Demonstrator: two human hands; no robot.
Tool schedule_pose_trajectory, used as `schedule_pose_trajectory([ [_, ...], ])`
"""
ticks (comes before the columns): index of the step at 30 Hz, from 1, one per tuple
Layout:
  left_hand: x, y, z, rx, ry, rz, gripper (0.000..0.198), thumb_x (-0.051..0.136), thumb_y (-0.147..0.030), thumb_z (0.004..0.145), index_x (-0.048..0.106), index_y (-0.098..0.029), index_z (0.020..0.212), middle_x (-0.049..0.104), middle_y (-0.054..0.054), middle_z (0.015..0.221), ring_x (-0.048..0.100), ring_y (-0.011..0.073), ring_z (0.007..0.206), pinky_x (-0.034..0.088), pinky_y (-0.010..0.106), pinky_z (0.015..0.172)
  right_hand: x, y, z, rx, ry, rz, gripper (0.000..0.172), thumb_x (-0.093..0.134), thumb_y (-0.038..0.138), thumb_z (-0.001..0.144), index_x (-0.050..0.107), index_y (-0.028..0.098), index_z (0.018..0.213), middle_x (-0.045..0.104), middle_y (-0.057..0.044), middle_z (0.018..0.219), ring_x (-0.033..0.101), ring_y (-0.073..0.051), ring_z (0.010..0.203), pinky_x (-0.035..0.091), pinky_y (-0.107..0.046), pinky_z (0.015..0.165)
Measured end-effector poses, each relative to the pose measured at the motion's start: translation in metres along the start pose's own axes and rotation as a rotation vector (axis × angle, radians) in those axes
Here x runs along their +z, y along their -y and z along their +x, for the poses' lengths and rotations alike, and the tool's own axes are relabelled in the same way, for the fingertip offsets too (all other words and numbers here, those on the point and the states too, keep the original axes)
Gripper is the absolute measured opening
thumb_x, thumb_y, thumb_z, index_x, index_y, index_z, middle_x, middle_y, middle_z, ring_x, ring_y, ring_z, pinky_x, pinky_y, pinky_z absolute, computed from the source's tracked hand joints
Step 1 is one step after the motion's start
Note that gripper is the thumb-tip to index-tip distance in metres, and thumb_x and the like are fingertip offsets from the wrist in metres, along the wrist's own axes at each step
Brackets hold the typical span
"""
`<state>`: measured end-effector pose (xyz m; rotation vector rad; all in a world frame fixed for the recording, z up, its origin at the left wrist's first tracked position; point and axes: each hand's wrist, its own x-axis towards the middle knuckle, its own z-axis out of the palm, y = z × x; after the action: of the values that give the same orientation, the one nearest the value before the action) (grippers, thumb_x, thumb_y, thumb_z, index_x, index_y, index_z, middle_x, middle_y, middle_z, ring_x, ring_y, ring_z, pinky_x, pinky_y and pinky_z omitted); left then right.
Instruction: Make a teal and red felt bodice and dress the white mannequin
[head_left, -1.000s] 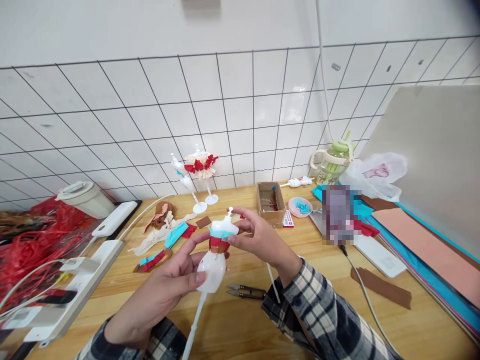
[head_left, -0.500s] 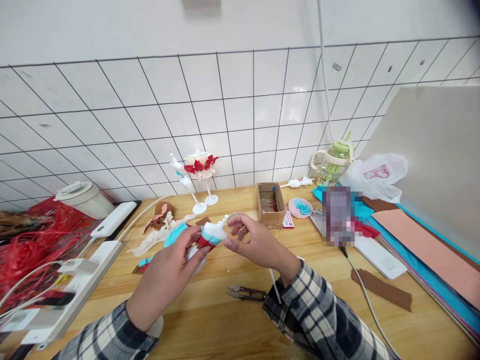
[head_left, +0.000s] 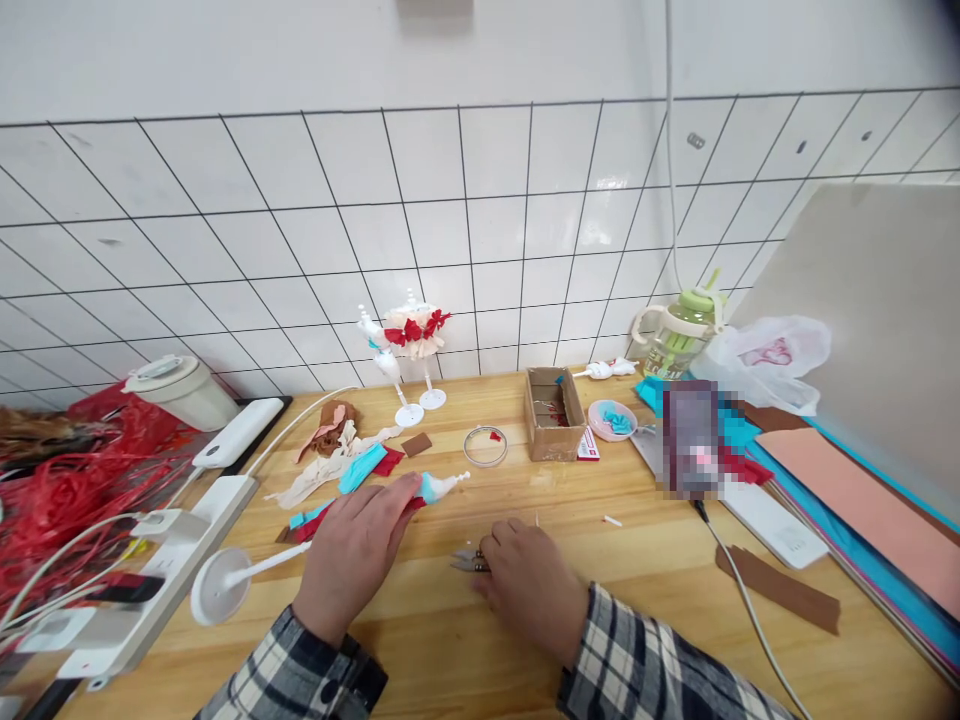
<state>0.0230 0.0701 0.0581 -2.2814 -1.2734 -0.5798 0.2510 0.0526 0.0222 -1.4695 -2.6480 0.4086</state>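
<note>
One small mannequin (head_left: 436, 488), white with light-blue and red bands, is held in my left hand (head_left: 358, 550), whose fingers are wrapped around its body; its neck end points out to the right of that hand, and its single round foot (head_left: 219, 587) projects to the left. My right hand (head_left: 529, 585) is curled palm-down over one pair of snips (head_left: 469, 561), the blades emerging on its left side; I cannot tell whether the fingers grip, since the handles are mostly hidden beneath them. Beyond and between the hands lies one silvery ring (head_left: 486, 466), flat on the wooden table (head_left: 450, 650). Two further mannequins (head_left: 388, 365) stand beyond my left hand, the one on the right wearing a cream ruffle with red trim. Beyond my right hand are one cardboard box (head_left: 556, 446) and one pink bowl (head_left: 595, 428); to that hand's right, one short white stick (head_left: 613, 521) and, farther off, one brown strip (head_left: 780, 590).
</note>
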Motion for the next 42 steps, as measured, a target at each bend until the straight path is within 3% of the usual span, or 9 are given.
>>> schedule_pose_trajectory([
  [6, 0.015, -0.013, -0.013, -0.137, 0.061, -0.055, 0.024, 0.051, -0.028, 0.092, 0.060, -0.020, 0.113, 0.071, 0.009, 0.112, 0.066, 0.0233, 0.090, 0.045, 0.036, 0.079, 0.018, -0.004, -0.006, 0.002, -0.094, 0.206, 0.004, 0.053, 0.015, 0.084, 0.055, 0.018, 0.086, 0.063, -0.007, 0.089, 0.058, -0.021, 0.085, 0.043, -0.031, 0.074],
  [11, 0.022, -0.025, -0.019, -0.161, 0.013, -0.097, 0.021, 0.053, -0.026, 0.091, 0.058, -0.019, 0.111, 0.070, 0.010, 0.112, 0.066, 0.0228, 0.091, 0.046, 0.034, 0.075, 0.017, -0.002, -0.003, 0.151, -0.278, 0.528, 0.010, 0.037, 0.028, 0.095, 0.042, 0.021, 0.092, 0.060, 0.000, 0.071, 0.057, -0.017, 0.062, 0.036, -0.027, 0.058],
  [16, 0.027, -0.038, -0.018, -0.154, 0.025, -0.137, 0.021, 0.054, -0.027, 0.091, 0.057, -0.019, 0.110, 0.070, 0.011, 0.113, 0.067, 0.0220, 0.090, 0.045, 0.033, 0.072, 0.019, 0.012, -0.003, 0.135, -0.451, 0.795, 0.016, 0.031, 0.033, 0.097, 0.038, 0.021, 0.104, 0.059, -0.002, 0.079, 0.057, -0.017, 0.067, 0.040, -0.028, 0.061],
  [21, 0.026, -0.043, -0.017, -0.148, 0.011, -0.151, 0.019, 0.054, -0.027, 0.091, 0.057, -0.019, 0.107, 0.070, 0.009, 0.113, 0.067, 0.0217, 0.090, 0.045, 0.032, 0.072, 0.025, 0.019, -0.002, 0.107, -0.435, 0.876, 0.017, 0.035, 0.030, 0.096, 0.038, 0.020, 0.109, 0.062, -0.007, 0.096, 0.061, -0.020, 0.082, 0.046, -0.032, 0.074],
  [25, 0.023, -0.046, -0.015, -0.153, 0.003, -0.155, 0.019, 0.054, -0.026, 0.090, 0.056, -0.019, 0.108, 0.070, 0.008, 0.112, 0.067, 0.0218, 0.090, 0.044, 0.032, 0.072, 0.027, 0.020, -0.001, 0.110, -0.403, 0.882, 0.018, 0.036, 0.031, 0.095, 0.037, 0.021, 0.110, 0.061, -0.009, 0.100, 0.061, -0.021, 0.084, 0.047, -0.035, 0.076],
  [36, 0.022, -0.048, -0.013, -0.213, 0.015, -0.133, 0.019, 0.053, -0.030, 0.091, 0.058, -0.019, 0.106, 0.071, 0.009, 0.110, 0.067, 0.0229, 0.091, 0.044, 0.032, 0.072, 0.032, 0.024, -0.006, 0.148, -0.367, 1.011, 0.016, 0.032, 0.036, 0.098, 0.037, 0.023, 0.105, 0.057, -0.002, 0.084, 0.057, -0.016, 0.067, 0.045, -0.029, 0.059],
  [42, 0.023, -0.051, -0.013, -0.208, 0.029, -0.150, 0.020, 0.054, -0.030, 0.090, 0.057, -0.019, 0.107, 0.071, 0.009, 0.110, 0.066, 0.0236, 0.092, 0.044, 0.033, 0.073, 0.032, 0.022, -0.004, 0.170, -0.348, 1.033, 0.018, 0.033, 0.038, 0.097, 0.039, 0.023, 0.107, 0.059, -0.004, 0.091, 0.057, -0.017, 0.070, 0.045, -0.028, 0.057],
])
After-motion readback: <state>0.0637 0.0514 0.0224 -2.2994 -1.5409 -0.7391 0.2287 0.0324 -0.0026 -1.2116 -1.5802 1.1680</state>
